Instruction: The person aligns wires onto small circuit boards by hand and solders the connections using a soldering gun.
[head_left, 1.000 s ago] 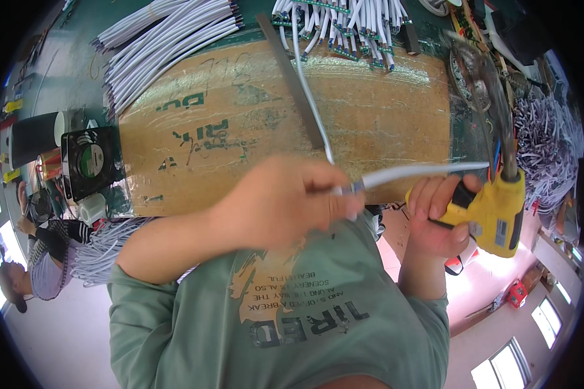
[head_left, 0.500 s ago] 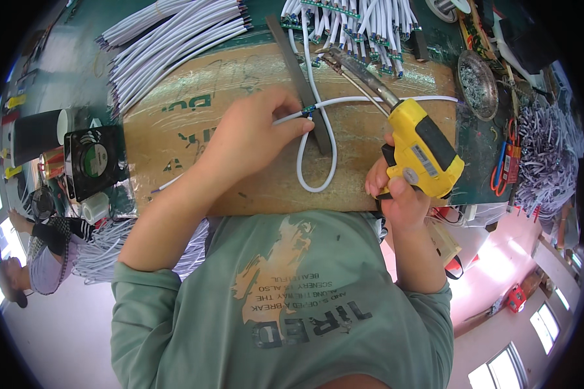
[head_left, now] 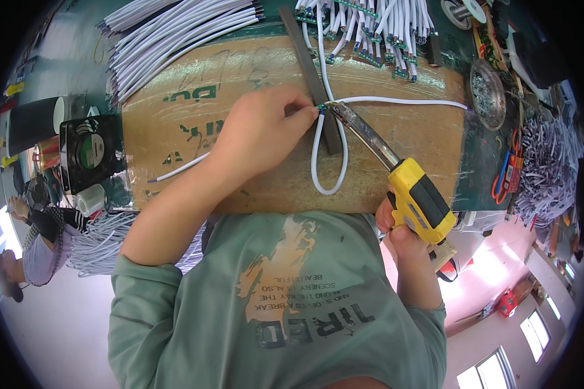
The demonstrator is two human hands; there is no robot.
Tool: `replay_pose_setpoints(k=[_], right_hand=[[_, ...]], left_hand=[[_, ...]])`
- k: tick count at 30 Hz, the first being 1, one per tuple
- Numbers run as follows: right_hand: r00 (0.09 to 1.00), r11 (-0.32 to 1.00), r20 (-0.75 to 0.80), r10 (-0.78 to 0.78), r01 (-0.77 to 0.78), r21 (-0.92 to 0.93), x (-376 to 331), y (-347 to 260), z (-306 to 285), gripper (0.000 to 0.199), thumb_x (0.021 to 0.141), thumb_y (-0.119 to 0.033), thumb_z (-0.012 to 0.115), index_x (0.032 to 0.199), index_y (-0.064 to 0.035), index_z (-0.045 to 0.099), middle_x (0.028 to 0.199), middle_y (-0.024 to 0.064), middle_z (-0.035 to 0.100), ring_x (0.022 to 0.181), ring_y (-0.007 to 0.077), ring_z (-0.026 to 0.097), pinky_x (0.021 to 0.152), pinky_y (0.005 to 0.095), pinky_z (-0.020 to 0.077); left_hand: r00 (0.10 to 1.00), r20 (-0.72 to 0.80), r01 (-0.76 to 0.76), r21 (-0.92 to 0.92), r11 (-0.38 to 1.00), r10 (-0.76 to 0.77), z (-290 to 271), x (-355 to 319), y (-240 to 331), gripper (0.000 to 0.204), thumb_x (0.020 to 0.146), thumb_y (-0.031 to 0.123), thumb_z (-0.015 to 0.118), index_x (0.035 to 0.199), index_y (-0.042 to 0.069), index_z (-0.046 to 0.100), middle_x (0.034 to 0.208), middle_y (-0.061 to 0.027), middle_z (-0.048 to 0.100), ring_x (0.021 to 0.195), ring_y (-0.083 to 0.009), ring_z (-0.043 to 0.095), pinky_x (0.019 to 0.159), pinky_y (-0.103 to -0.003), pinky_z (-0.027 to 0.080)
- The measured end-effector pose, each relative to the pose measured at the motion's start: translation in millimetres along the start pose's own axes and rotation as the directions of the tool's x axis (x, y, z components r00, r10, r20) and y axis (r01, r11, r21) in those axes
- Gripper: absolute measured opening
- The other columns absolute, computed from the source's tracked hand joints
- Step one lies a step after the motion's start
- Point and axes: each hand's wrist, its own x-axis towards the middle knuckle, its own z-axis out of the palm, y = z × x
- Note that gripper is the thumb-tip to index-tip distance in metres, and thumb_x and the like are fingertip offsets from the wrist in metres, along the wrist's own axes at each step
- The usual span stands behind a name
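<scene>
My left hand (head_left: 259,133) is closed, pinching a white cable at a small green circuit board (head_left: 321,107) over a dark metal bar (head_left: 311,72). A loop of the white cable (head_left: 329,192) hangs below the board. One stretch of cable runs right across the cardboard (head_left: 402,139); another pokes out left of my forearm. My right hand (head_left: 402,230) grips a yellow and black soldering gun (head_left: 420,202) by its handle. Its tip meets the cable joint beside the board, right by my left fingertips; the exact contact point is too small to tell.
Bundles of white cables (head_left: 182,42) and cables with green boards (head_left: 376,29) lie at the back. Right stand a metal dish (head_left: 486,94), red-handled pliers (head_left: 514,165) and a cable heap (head_left: 548,168). A black fan (head_left: 91,152) sits left; another person (head_left: 42,249) is beyond it.
My right hand has lowered the soldering gun's body, and its tip has come down from above onto the joint. The left hand still pinches the cable, slightly further right in view.
</scene>
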Motion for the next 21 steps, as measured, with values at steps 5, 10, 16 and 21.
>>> replay_pose_setpoints(k=[5,10,16,21], right_hand=[[1.0,1.0,0.005,0.013,-0.013,-0.009,1.2,-1.9,0.4,0.085,0.073,-0.047,0.089,0.132,0.0018,0.051,0.073,0.0027,0.053,0.062,0.0115,0.05,0.055,0.0267,0.0377],[1.0,0.999,0.008,-0.023,0.023,0.035,1.6,0.6,1.6,0.079,0.077,-0.044,0.087,0.13,0.002,0.051,0.074,0.0034,0.053,0.063,0.013,0.05,0.056,0.0269,0.0379],[0.999,0.999,0.024,-0.024,0.023,0.037,1.4,4.0,-0.6,0.068,0.08,-0.041,0.085,0.123,0.0004,0.052,0.075,0.0041,0.053,0.065,0.014,0.051,0.056,0.027,0.0379],[0.999,0.999,0.024,-0.024,0.025,-0.025,2.2,5.6,-1.8,0.067,0.081,-0.041,0.084,0.122,0.0004,0.052,0.075,0.0042,0.053,0.064,0.0142,0.051,0.056,0.0269,0.0382]], left_hand=[[0.999,0.003,0.041,0.006,0.999,-0.041,-0.7,1.2,2.1,0.024,0.091,0.024,0.069,0.099,0.001,0.071,0.085,-0.0148,0.072,0.074,-0.0245,0.067,0.07,-0.036,0.052],[0.999,-0.005,0.048,-0.001,0.999,-0.048,-0.5,1.4,4.8,0.024,0.091,0.024,0.069,0.098,0.001,0.071,0.082,-0.0147,0.071,0.072,-0.023,0.066,0.069,-0.035,0.051],[0.998,0.002,0.07,-0.013,0.997,-0.07,0.1,0.9,5.2,0.023,0.091,0.023,0.069,0.098,0.001,0.071,0.082,-0.0138,0.071,0.071,-0.021,0.064,0.069,-0.034,0.051],[0.998,0.005,0.07,-0.009,0.997,-0.07,0.7,0.6,4.5,0.023,0.091,0.023,0.069,0.098,0.001,0.071,0.082,-0.0134,0.071,0.071,-0.0201,0.064,0.069,-0.034,0.051]])
